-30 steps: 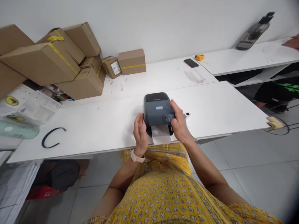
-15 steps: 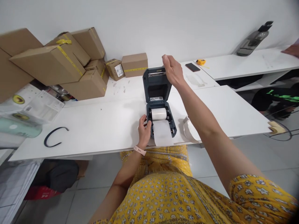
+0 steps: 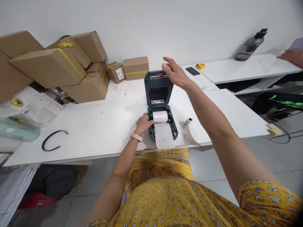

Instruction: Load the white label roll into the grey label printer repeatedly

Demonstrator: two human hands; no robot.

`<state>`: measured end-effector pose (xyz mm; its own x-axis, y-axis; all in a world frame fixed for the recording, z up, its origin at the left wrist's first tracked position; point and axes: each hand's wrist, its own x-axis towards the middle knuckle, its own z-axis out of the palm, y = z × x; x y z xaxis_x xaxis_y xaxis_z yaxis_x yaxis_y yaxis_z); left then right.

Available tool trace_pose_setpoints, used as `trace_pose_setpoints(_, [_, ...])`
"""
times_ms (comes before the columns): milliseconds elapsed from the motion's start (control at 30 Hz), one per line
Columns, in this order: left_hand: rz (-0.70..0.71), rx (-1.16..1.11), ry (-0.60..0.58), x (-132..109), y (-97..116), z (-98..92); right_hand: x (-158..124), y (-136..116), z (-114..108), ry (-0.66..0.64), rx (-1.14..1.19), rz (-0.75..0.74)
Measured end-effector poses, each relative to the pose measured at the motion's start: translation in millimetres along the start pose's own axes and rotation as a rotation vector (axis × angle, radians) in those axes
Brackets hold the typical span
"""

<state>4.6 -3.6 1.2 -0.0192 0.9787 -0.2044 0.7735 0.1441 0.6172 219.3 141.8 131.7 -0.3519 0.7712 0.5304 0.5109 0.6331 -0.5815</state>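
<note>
- Two hands work at the open label printer (image 3: 174, 125), which sits at the near edge of the white table (image 3: 106, 132), lid (image 3: 156, 90) upright.
- Right hand (image 3: 176, 75): arm stretched forward, palm down, fingers spread apart beside the lid's top edge, seemingly not touching.
- Left hand (image 3: 142, 123): fingers curled together against the printer's left side by the paper roll (image 3: 160, 116); whether they grip, I cannot tell.

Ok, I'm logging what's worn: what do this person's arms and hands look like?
Both forearms are bare, without gloves. The left hand has a pale pink watch strap at its wrist. The right hand has a bare wrist. The right arm's short sleeve is yellow with a small flower print. Rings are too small to tell.
</note>
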Motion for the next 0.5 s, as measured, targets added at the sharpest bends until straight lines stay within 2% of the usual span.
trace_pose_setpoints(167, [0.008,0.013,-0.01,2,0,-0.1,-36,-29,1,0.254,-0.093,-0.129])
trace_pose_setpoints(200, [0.005,0.009,-0.008,2,-1,0.1,-48,-35,5,0.253,-0.112,-0.147])
trace_pose_setpoints(233, [0.001,0.005,-0.007,3,-1,0.4,-60,-39,10,0.193,-0.131,-0.161])
trace_pose_setpoints(267, [-0.004,0.002,-0.004,3,-1,0.6,-71,-42,16,0.077,-0.151,-0.167])
trace_pose_setpoints(400, [-0.014,0.002,0.004,4,0,1.2,-98,-32,44,-0.574,-0.259,-0.092])
trace_pose_setpoints(433, [-0.013,-0.003,0.005,4,0,1.3,-100,-26,50,-0.686,-0.288,-0.051])
trace_pose_setpoints(500, [-0.008,-0.014,0.003,3,0,1.2,-98,-14,60,-0.826,-0.343,0.025])
